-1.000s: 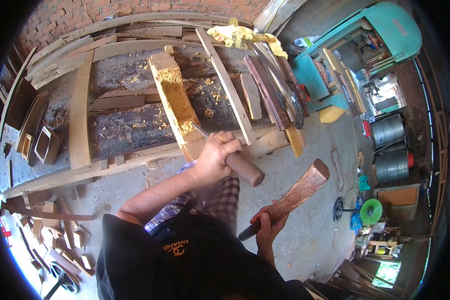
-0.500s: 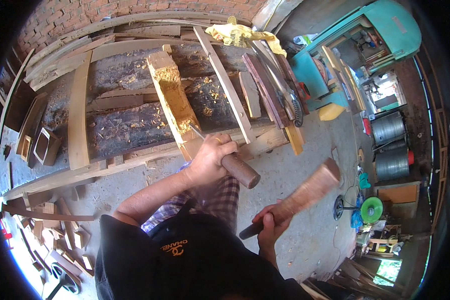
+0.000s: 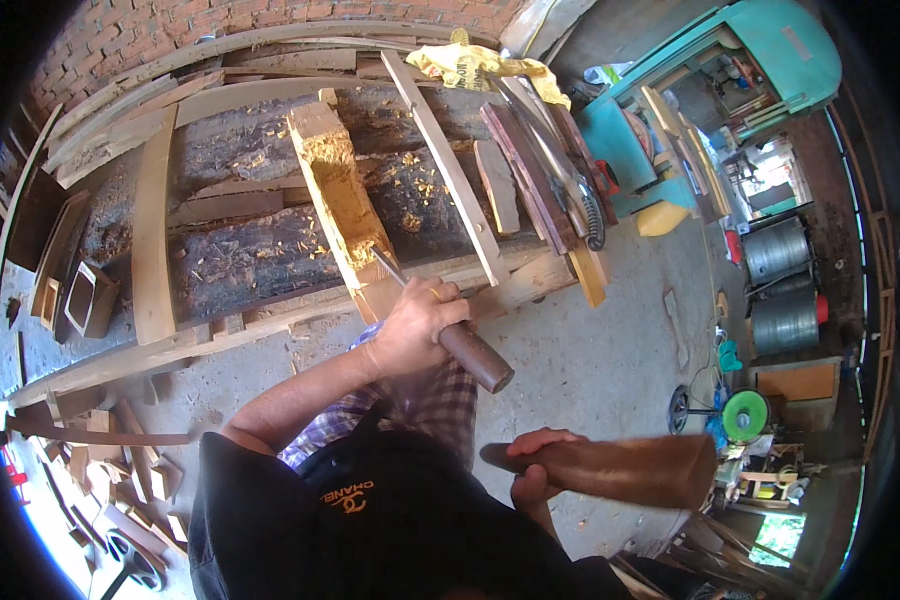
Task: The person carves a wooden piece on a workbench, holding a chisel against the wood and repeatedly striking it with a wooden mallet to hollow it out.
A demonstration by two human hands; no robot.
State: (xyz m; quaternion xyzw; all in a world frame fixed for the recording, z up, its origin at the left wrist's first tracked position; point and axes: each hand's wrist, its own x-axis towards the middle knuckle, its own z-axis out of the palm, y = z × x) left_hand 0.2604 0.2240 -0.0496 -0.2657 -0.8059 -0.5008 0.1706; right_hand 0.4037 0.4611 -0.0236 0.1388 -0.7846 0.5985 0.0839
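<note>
Chisel (image 3: pixel 478 358) in left grip (image 3: pixel 418 325), blade tip at hollowed beam (image 3: pixel 349 205).

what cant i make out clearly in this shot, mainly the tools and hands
All in the head view:
Chisel tip: too small to tell apart from the wood chips in the hollowed beam.
Where the chisel's blade meets its handle: covered by the left hand.
Mallet surface detail: smeared by blur.
Part of the mallet's handle: covered by the right hand.
Outermost wood offcuts, lower left: lost in glare by the dark rim.
</note>
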